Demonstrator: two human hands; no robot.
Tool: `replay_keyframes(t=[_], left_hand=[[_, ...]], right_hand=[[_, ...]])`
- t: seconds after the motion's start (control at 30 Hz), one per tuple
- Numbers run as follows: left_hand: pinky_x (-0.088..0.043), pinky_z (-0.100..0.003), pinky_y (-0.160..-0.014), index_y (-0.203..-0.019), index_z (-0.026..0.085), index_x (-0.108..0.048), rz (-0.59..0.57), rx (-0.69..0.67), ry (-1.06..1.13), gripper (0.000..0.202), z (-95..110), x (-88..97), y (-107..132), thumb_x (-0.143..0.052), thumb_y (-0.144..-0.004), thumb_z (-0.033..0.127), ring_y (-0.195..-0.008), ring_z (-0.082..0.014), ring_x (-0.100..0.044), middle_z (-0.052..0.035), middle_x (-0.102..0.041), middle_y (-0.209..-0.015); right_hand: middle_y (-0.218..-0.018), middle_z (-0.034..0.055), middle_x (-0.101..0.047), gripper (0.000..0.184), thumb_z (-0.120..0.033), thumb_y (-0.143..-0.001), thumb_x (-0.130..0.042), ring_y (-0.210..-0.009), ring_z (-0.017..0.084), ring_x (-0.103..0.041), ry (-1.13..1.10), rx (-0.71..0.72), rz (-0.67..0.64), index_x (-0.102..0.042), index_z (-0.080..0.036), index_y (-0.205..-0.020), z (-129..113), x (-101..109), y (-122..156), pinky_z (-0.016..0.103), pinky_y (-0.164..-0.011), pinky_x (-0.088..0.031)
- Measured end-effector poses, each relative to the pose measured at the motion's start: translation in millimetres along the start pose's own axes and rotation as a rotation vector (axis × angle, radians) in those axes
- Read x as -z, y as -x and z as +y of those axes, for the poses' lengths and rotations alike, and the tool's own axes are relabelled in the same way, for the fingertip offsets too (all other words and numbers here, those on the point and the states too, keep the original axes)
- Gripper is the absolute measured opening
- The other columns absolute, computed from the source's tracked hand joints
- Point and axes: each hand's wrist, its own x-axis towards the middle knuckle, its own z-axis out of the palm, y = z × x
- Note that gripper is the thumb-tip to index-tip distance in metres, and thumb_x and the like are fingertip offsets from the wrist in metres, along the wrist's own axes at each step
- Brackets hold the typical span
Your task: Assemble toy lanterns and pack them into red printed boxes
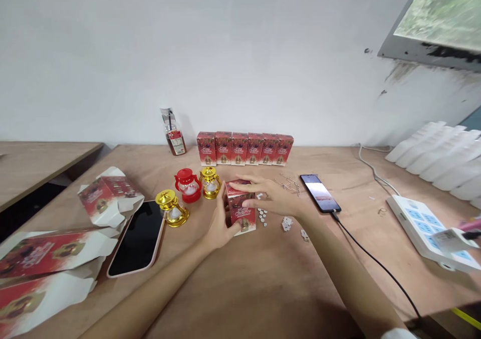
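A red printed gift box (pixel 246 209) stands upright near the middle of the table. My left hand (pixel 221 223) grips its left side, thumb across the lower front. My right hand (pixel 268 193) lies over the top and upper front with its fingers stretched out against the box. Just left of it are a red mini lantern (pixel 189 186) and two gold ones, a nearer gold lantern (pixel 172 209) and a farther gold lantern (pixel 210 182). Small white pieces (pixel 262 216) lie right of the box, partly under my right hand.
Several matching red boxes (pixel 239 149) stand in a row near the wall. Flattened boxes (pixel 48 253) and a phone (pixel 137 241) lie left. A bottle (pixel 175 137) stands behind. Rightward are a charging phone (pixel 319 193), its cable, a power strip (pixel 424 226) and white stacked pieces (pixel 439 153).
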Motion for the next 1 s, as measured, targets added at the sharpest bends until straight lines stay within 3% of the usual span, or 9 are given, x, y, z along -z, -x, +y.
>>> replay_keyframes(t=[0.1,0.2,0.3,0.4,0.47,0.57,0.67,0.8,1.0], left_hand=[[-0.025,-0.052,-0.111,-0.146,0.017,0.006,-0.024,0.013,-0.008,0.092,-3,-0.1,1,-0.052,-0.075,0.023,-0.139,-0.0303,-0.023,-0.0163,-0.026,-0.148],[-0.028,-0.052,-0.11,-0.146,0.018,0.006,-0.069,0.034,-0.016,0.091,-3,0.6,4,-0.052,-0.076,0.022,-0.137,-0.0299,-0.028,-0.0159,-0.029,-0.147],[-0.032,-0.052,-0.108,-0.146,0.017,0.003,-0.139,0.09,-0.055,0.084,-5,1.3,8,-0.051,-0.082,0.027,-0.135,-0.0297,-0.033,-0.0181,-0.032,-0.146],[-0.035,-0.053,-0.105,-0.145,0.013,-0.003,-0.144,0.196,-0.152,0.076,-11,0.4,10,-0.048,-0.086,0.031,-0.131,-0.0296,-0.039,-0.0218,-0.036,-0.142],[-0.036,-0.053,-0.104,-0.143,0.011,-0.014,-0.147,0.226,-0.262,0.071,-12,-1.2,10,-0.05,-0.084,0.028,-0.129,-0.0302,-0.041,-0.0219,-0.04,-0.139],[-0.038,-0.051,-0.103,-0.129,0.012,-0.041,-0.22,0.144,-0.423,0.053,-8,-4.1,9,-0.052,-0.077,0.018,-0.125,-0.0293,-0.044,-0.0172,-0.048,-0.131],[-0.042,-0.049,-0.1,-0.114,0.015,-0.053,-0.291,0.047,-0.532,0.037,0,-5.9,9,-0.05,-0.077,0.016,-0.119,-0.0285,-0.048,-0.0149,-0.052,-0.125],[-0.043,-0.049,-0.098,-0.112,0.015,-0.053,-0.327,0.024,-0.599,0.034,4,-6.5,11,-0.049,-0.079,0.017,-0.119,-0.0293,-0.047,-0.016,-0.051,-0.126],[-0.043,-0.048,-0.098,-0.112,0.014,-0.053,-0.344,0.028,-0.631,0.034,4,-7.0,10,-0.049,-0.078,0.016,-0.12,-0.0304,-0.045,-0.0164,-0.05,-0.127]], right_hand=[[-0.147,0.0007,-0.035,0.05,-0.037,-0.084,-0.06,-0.133,0.024,-0.038,0.088,-0.034,-0.024,-0.044,-0.041,-0.132,1,-2,2,0.046,-0.106,-0.036],[-0.14,0.0023,-0.042,0.047,-0.031,-0.085,-0.06,-0.121,0.023,-0.049,0.154,-0.026,-0.025,-0.048,-0.042,-0.128,0,-3,4,0.044,-0.098,-0.044],[-0.124,0.0056,-0.051,0.059,-0.027,-0.079,-0.066,-0.103,0.021,-0.056,0.162,-0.051,0.016,-0.044,-0.039,-0.132,1,7,6,0.039,-0.085,-0.051],[-0.113,0.0069,-0.05,0.067,-0.025,-0.074,-0.069,-0.094,0.02,-0.057,0.178,-0.123,0.216,-0.04,-0.031,-0.135,9,28,-1,0.039,-0.08,-0.053],[-0.114,0.0082,-0.045,0.066,-0.022,-0.071,-0.069,-0.101,0.022,-0.053,0.238,-0.119,0.411,-0.043,-0.026,-0.131,15,42,-17,0.043,-0.089,-0.048],[-0.116,0.009,-0.042,0.066,-0.014,-0.066,-0.069,-0.108,0.024,-0.049,0.293,-0.05,0.613,-0.046,-0.024,-0.127,22,50,-57,0.043,-0.099,-0.041],[-0.115,0.0094,-0.043,0.067,-0.016,-0.063,-0.073,-0.106,0.024,-0.05,0.29,-0.01,0.523,-0.047,-0.019,-0.125,27,38,-108,0.041,-0.098,-0.041],[-0.115,0.0111,-0.051,0.069,-0.032,-0.06,-0.078,-0.107,0.027,-0.048,0.385,-0.076,0.322,-0.052,-0.015,-0.121,34,12,-164,0.042,-0.096,-0.039],[-0.118,0.0134,-0.053,0.072,-0.042,-0.061,-0.079,-0.119,0.03,-0.038,0.615,-0.085,0.105,-0.053,-0.016,-0.123,49,-10,-191,0.045,-0.101,-0.029]])
